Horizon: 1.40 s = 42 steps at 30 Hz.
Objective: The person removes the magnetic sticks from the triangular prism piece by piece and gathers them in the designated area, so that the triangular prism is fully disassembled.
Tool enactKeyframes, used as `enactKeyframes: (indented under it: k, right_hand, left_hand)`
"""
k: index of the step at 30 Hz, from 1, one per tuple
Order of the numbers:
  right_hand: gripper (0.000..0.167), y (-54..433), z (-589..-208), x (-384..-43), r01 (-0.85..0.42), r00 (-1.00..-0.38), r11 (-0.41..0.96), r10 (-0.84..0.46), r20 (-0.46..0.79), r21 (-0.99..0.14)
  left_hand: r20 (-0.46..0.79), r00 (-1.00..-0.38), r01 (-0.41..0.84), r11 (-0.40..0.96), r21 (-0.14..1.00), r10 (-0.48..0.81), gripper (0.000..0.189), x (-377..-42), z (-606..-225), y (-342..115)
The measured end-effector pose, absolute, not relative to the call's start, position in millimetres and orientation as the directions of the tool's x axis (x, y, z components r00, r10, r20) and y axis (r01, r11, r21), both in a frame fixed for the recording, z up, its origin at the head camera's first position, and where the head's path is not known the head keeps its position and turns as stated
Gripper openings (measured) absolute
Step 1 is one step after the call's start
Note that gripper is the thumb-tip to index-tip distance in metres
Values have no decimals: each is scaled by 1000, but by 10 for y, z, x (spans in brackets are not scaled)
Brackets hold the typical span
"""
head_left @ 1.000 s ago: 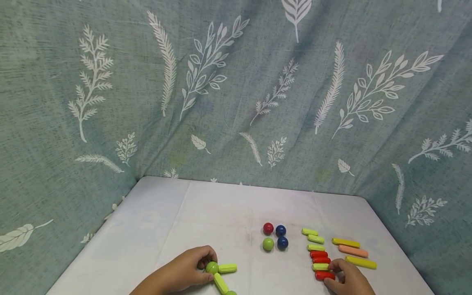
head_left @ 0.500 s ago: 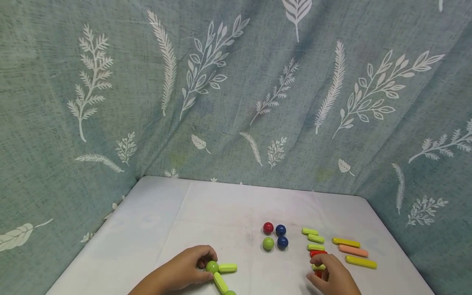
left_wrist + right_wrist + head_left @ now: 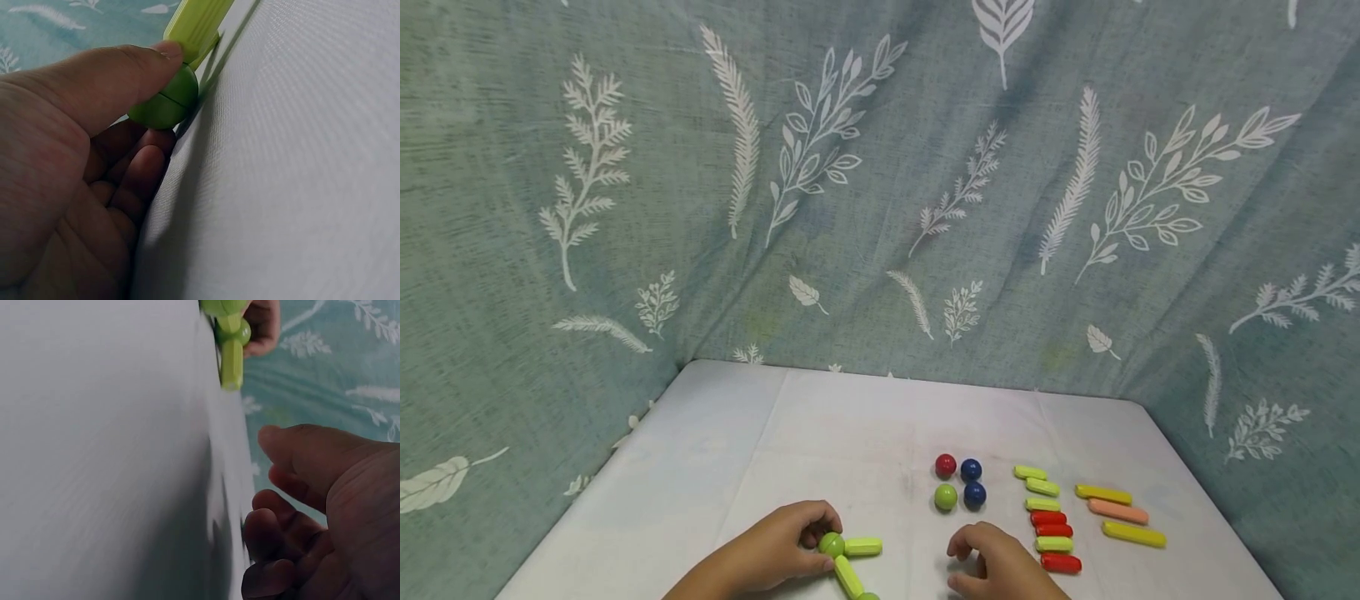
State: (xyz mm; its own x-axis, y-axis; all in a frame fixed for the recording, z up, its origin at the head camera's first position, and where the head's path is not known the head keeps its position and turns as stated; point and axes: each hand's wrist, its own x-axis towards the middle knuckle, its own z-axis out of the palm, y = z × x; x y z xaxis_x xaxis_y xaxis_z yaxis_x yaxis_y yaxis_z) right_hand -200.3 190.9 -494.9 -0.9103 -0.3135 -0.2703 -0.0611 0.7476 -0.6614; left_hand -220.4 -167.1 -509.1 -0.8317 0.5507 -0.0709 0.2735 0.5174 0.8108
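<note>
Near the front of the table, my left hand (image 3: pixel 786 540) pinches a green ball (image 3: pixel 832 544) between thumb and fingers. Two light green rods join this ball: one short rod (image 3: pixel 863 546) points right, and another rod (image 3: pixel 848 577) runs toward a second green ball (image 3: pixel 868 596) at the frame's lower edge. In the left wrist view, the thumb lies against the held ball (image 3: pixel 164 103). My right hand (image 3: pixel 1000 567) is over the table right of the joined pieces. Its fingers are loosely bent, thumb apart, with nothing between them in the right wrist view.
Beyond the hands sit a red ball (image 3: pixel 946 466), a loose green ball (image 3: pixel 946 497) and two blue balls (image 3: pixel 974 495). To the right lies a column of short green rods (image 3: pixel 1042 504) and red rods (image 3: pixel 1061 563). Longer yellow rods (image 3: pixel 1133 533) and an orange rod (image 3: pixel 1118 511) lie farther right.
My right hand has moved left from the red and green rods toward the joined pieces, without any of the rods. My left hand has stayed at the green ball.
</note>
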Motion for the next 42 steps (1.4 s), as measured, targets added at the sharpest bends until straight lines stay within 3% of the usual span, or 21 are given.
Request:
enactKeyframes:
  k: [16, 42]
  right_hand:
    - [25, 1356, -5023, -2137, -40, -900, 660, -349, -260, -750]
    - [24, 968, -4983, -2188, -139, -885, 714, -400, -238, -686]
  left_hand:
    - [-66, -826, 292, 524, 800, 560, 34, -2227, -5098, -1690]
    - [-44, -826, 312, 520, 795, 563, 34, -2221, -5120, -1688]
